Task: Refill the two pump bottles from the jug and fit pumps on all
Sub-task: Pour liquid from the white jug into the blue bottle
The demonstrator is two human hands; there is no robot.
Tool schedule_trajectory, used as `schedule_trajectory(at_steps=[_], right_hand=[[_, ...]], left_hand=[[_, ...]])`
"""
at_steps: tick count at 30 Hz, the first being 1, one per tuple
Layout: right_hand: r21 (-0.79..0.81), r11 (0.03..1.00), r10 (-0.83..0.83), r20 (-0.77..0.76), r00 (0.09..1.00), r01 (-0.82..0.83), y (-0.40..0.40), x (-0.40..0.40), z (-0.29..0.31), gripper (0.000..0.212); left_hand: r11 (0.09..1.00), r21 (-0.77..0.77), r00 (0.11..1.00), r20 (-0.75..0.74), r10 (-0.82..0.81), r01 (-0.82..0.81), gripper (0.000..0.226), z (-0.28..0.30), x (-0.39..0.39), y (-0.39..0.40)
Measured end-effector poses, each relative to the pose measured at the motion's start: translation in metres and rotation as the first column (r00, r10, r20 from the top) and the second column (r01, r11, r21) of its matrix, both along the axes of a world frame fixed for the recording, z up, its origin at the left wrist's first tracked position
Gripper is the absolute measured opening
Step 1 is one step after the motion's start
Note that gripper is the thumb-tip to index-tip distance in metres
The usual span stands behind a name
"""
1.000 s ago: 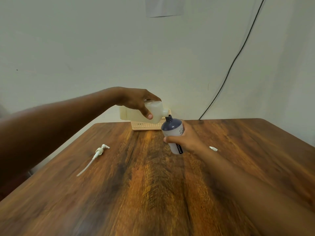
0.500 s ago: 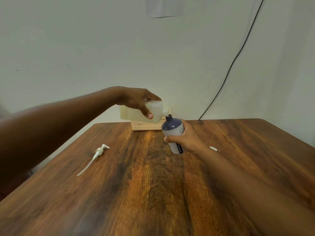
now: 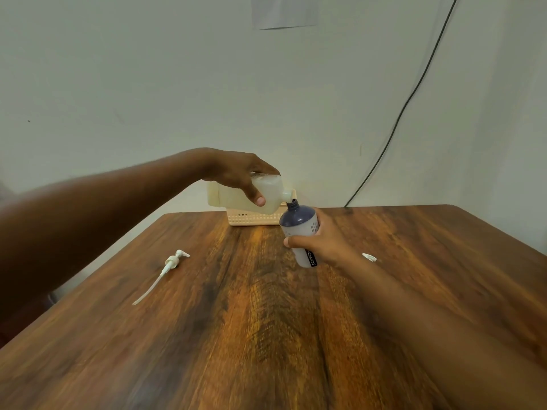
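Two hands are seen at work above the far half of a wooden tabletop [image 3: 266,335]. A translucent jug [image 3: 236,196] of pale liquid is gripped from above by the left hand [image 3: 239,173], thumb curled down its near face, and is tipped on its side with the spout at the open neck of a pump bottle [image 3: 299,229]. The bottle, dark blue over a white body, is clasped around its middle by the right hand [image 3: 322,244] and is held tilted toward the jug, its base off the wood. Just behind both, a cream perforated basket [image 3: 251,218] is set against the tabletop's far edge by the wall. A white pump [image 3: 173,263] with its long dip tube is laid flat well to the left, short of the left edge. A small white piece [image 3: 369,257], too small to identify, is seen just right of the right wrist. A black cable [image 3: 414,93] is run down the wall behind.
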State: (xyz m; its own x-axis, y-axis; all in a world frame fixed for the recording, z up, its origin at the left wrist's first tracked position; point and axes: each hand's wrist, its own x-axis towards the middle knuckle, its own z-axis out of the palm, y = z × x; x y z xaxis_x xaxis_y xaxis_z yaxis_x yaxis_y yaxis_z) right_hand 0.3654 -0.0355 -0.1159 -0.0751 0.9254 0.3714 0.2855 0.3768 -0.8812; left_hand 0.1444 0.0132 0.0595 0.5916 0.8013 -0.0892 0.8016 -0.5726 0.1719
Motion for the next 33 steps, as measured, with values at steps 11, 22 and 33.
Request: schedule_trajectory(at_steps=[11,22,33], right_hand=[[-0.009,1.0,0.003,-0.005,1.0,-0.003,0.0004,0.0005,-0.0006,0.068],[0.0,1.0,-0.001,0.004,1.0,0.001,-0.0004,0.0009,-0.0001,0.065],[0.009,1.0,-0.001,0.0,1.0,0.001,-0.0001,0.0017,-0.0013,0.057]], left_hand=[[1.0,-0.008,1.0,0.0,0.009,-0.009,0.068,0.0012,0.001,-0.0004],[1.0,-0.007,1.0,-0.017,0.018,-0.018,0.071,0.0026,0.0037,-0.0018],[1.0,-0.02,1.0,-0.015,0.001,-0.001,0.067,0.0019,0.003,-0.0003]])
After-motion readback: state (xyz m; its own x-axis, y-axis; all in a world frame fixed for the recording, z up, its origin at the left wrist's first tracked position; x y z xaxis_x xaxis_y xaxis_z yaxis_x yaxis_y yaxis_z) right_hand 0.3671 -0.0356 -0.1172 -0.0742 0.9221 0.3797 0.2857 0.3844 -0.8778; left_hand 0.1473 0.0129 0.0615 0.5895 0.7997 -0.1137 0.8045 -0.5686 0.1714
